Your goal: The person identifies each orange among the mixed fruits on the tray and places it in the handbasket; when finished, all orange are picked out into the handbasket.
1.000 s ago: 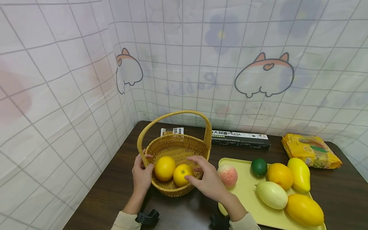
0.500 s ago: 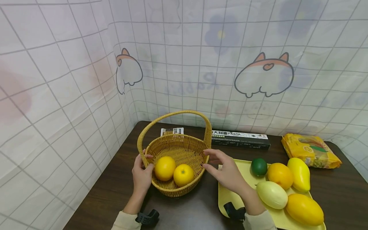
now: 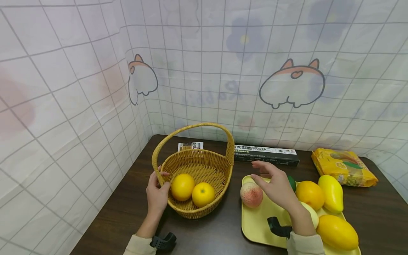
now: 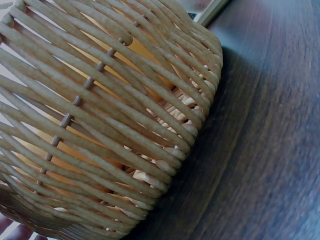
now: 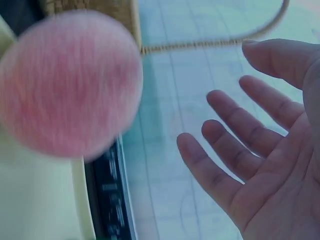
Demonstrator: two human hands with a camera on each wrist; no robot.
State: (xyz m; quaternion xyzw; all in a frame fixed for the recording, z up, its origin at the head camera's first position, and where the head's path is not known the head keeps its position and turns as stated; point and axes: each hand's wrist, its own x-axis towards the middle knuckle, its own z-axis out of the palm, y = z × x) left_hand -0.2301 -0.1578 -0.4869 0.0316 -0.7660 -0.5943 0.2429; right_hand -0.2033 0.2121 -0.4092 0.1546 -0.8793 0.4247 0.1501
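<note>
My left hand grips the left rim of a wicker basket where its tall handle joins, thumb inside. Two round orange-yellow fruits lie at the basket's near side. In the left wrist view the woven wall fills most of the picture, with orange showing through the gaps. Over a pale yellow tray, my right hand hangs with fingers loosely spread, holding nothing. Just left of it sits a pink and white peach; the right wrist view has the peach apart from the open fingers.
The tray also carries a dark green fruit partly hidden by my hand, an orange, a yellow mango, a pale green melon-like fruit and a long yellow fruit. Behind are a black pasta box and a yellow packet.
My right hand has moved from the fruit inside the basket, past the basket's right rim, to over the tray beyond the peach. The left hand and basket stay put.
</note>
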